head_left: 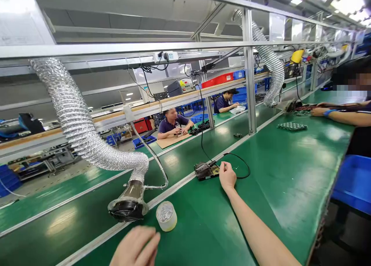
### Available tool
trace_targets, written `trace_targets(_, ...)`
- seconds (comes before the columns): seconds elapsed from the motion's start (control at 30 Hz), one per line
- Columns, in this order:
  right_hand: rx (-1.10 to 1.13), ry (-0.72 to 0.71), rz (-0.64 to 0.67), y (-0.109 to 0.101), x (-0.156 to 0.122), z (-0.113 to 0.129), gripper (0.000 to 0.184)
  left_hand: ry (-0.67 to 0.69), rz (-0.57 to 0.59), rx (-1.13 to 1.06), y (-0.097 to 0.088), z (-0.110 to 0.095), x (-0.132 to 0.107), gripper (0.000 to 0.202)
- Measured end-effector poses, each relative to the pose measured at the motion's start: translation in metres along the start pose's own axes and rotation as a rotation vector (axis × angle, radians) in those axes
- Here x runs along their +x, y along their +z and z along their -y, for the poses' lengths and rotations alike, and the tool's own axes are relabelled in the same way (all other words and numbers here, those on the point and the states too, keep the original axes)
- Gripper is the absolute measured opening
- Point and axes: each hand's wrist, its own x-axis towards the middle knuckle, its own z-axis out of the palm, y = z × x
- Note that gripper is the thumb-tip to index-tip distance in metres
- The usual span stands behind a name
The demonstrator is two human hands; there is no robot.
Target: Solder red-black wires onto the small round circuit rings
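My right hand (227, 176) is closed at the back end of a soldering iron (213, 164), whose front part lies in a dark iron stand (203, 171). A black cable (248, 167) loops out to the right behind this hand. At the bottom edge, my left hand (136, 246) is slightly blurred, its fingers curled together. Anything between them is hidden. Just beyond it stands a round whitish tub (166, 216) with crumpled silvery material inside; hand and tub look apart.
A fume hood (129, 206) on a silver flexible duct (87, 131) hangs left of the tub. A metal post (249, 84) rises behind the green bench (275, 188). Circuit boards (292, 126) lie farther right, near a co-worker's arms (339, 113). Two people sit across the line.
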Motion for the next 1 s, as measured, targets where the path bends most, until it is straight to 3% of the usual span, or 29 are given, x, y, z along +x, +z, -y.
trace_targets(0.1, -0.02, -0.043, 0.024, 0.008, 0.005, -0.002, 0.033, 0.22, 0.08, 0.097, 0.015, 0.037, 0.119, 0.044)
trace_targets(0.17, -0.03, -0.056, 0.026, 0.011, 0.008, -0.003, 0.034, 0.27, 0.087, 0.206, 0.032, 0.062, 0.21, 0.029)
trace_targets(0.23, -0.037, -0.057, 0.023, 0.013, 0.011, -0.004, 0.036, 0.208, 0.186, 0.28, 0.053, 0.084, 0.296, 0.034)
trace_targets(0.3, -0.037, -0.055, 0.021, 0.015, 0.013, -0.006, 0.038, 0.165, 0.181, 0.308, 0.076, 0.104, 0.367, 0.036)
trace_targets(0.37, -0.032, -0.057, 0.03, 0.016, 0.015, -0.007, 0.04, 0.134, 0.172, 0.321, 0.097, 0.123, 0.42, 0.034)
trace_targets(0.47, -0.018, -0.058, 0.041, 0.017, 0.016, -0.007, 0.043, 0.02, 0.153, 0.323, 0.122, 0.151, 0.465, 0.044)
trace_targets(0.57, -0.004, -0.044, 0.051, 0.017, 0.018, -0.008, 0.044, -0.111, 0.129, 0.305, 0.137, 0.171, 0.477, 0.059)
trace_targets(0.67, 0.013, -0.023, 0.079, 0.017, 0.02, -0.01, 0.046, -0.134, 0.092, 0.27, 0.146, 0.179, 0.468, 0.076)
trace_targets(0.83, 0.098, 0.036, 0.15, 0.019, 0.029, -0.017, 0.05, 0.007, 0.024, 0.214, 0.141, 0.163, 0.442, 0.075)
trace_targets(0.93, 0.198, 0.092, 0.214, 0.023, 0.035, -0.018, 0.053, 0.155, 0.134, 0.145, 0.113, 0.12, 0.391, 0.058)
trace_targets(1.0, 0.273, 0.147, 0.284, 0.028, 0.037, -0.017, 0.053, 0.326, 0.241, 0.063, 0.084, 0.078, 0.321, 0.044)
